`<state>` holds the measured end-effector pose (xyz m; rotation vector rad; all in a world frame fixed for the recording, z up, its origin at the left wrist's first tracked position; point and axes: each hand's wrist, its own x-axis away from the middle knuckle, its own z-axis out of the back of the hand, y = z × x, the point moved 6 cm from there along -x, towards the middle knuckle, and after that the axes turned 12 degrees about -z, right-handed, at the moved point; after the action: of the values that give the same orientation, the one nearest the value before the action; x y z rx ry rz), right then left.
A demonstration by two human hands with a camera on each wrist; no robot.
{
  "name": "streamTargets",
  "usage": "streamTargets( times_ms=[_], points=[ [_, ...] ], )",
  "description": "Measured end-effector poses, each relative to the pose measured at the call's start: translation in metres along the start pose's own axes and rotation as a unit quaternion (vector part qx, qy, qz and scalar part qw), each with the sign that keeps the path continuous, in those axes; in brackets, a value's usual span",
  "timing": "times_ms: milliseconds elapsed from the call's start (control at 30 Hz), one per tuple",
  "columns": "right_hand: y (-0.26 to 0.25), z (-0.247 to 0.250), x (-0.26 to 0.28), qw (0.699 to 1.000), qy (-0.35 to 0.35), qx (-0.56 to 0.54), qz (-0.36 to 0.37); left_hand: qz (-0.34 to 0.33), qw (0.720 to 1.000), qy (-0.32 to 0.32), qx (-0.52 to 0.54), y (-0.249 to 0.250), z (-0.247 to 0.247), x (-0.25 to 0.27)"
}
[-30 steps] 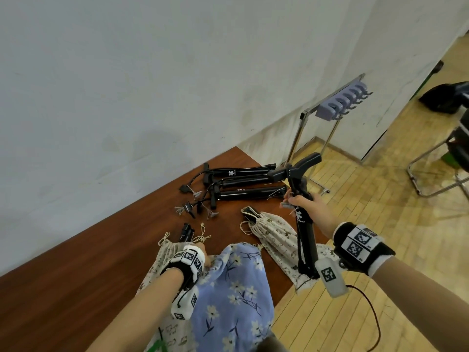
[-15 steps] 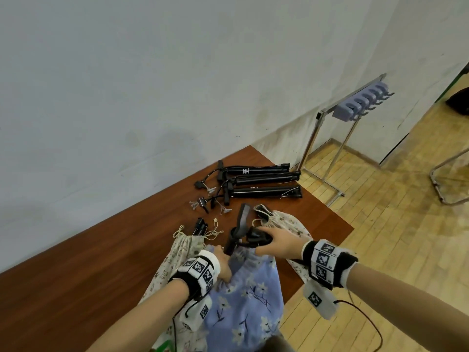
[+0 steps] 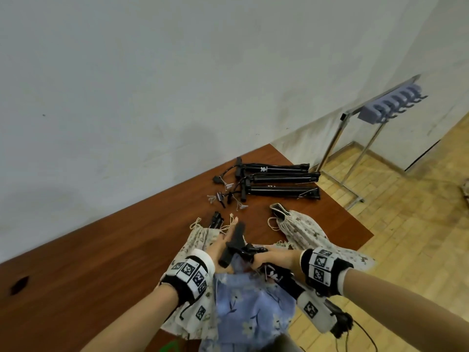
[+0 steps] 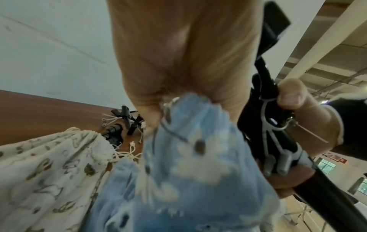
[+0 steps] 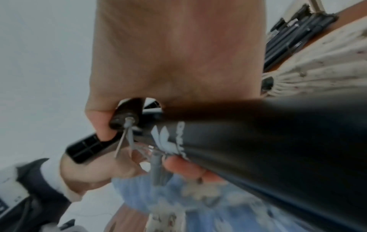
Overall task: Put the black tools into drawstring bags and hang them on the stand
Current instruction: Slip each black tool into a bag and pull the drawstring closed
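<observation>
**Feeding the pump into the blue bag**

Left to right. Our left hand (image 3: 218, 250) pinches the gathered rim of the blue floral bag (image 3: 243, 308); the left wrist view shows thumb and fingers bunched on the fabric w/ the cord. In the head view one finger lies stretched out beside the tool's T-handle. Just outboard of that hand lies a cream bag (image 3: 200, 237) w/ a black tool end poking from its mouth, already loaded by the look of it.

Our right hand (image 3: 272, 257) is wrapped around the black tool (image 3: 234, 243), a hand pump, close to its head, fingers curled over the barrel & the loose needle bits tied there. The barrel runs back under the right wrist; the handle end sits over the bag mouth, touching the left hand.

To do this well, we judge: spread the rim before pushing, since it's bunched & the crossbar will snag. Keep the dangling bits tucked against the barrel.

Beyond both hands, three more tools (image 3: 276, 182) wait on the bench (image 3: 101, 250), another cream bag (image 3: 302, 227) is ahead of the right hand, and the stand (image 3: 355, 138) stands further right, nothing on its hooks.
</observation>
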<state>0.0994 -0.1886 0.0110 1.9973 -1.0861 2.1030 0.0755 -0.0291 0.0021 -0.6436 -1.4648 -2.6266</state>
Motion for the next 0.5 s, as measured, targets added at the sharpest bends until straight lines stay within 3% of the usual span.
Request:
streamTargets(
  times_ms=[67, 267, 367, 500],
  points=[
    [0.014, -0.004, -0.002, 0.998, -0.035, -0.028, -0.053, -0.055, 0.997, 0.033, -0.053, 0.004, 0.008, -0.004],
    [0.053, -0.005, 0.007, 0.98, -0.076, 0.073, -0.169, -0.088, 0.986, 0.022, -0.138, 0.023, -0.012, 0.005],
    [0.058, -0.005, 0.017, 0.981, -0.082, 0.085, -0.156, -0.09, 0.989, 0.042, -0.113, 0.029, -0.02, -0.002],
    [0.069, -0.01, 0.023, 0.981, -0.146, 0.027, -0.128, -0.082, 0.988, -0.028, -0.129, 0.039, -0.017, -0.004]
  ],
)
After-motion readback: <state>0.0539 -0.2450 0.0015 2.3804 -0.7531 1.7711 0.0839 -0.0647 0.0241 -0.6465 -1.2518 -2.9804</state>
